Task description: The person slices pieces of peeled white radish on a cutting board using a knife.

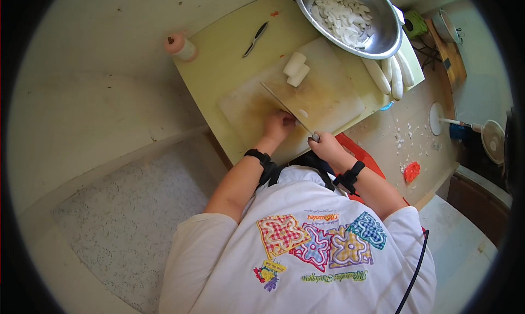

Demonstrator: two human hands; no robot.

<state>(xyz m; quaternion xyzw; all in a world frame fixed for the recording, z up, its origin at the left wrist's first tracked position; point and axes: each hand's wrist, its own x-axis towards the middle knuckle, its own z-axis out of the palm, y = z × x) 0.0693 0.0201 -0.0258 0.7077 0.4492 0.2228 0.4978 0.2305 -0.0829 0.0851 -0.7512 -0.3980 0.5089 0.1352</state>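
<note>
My right hand point(327, 147) is wrapped round the handle of a kitchen knife point(281, 103), whose blade points up and left across the white cutting board point(238, 106). Close beside the blade, my left hand point(279, 125) rests low on the board with its fingers curled in; what they press on is mostly hidden. A thin white slice point(303, 113) lies just past the knife. Farther up the board are two short chunks of peeled white radish point(296, 69), side by side.
A large steel bowl point(302, 10) of white slices stands at the table's far right. Several long peeled white radishes point(396, 76) lie below it. A peeler point(255, 39) and a pink-capped bottle point(181, 47) are at the left. A red bag point(412, 172) sits on the littered floor.
</note>
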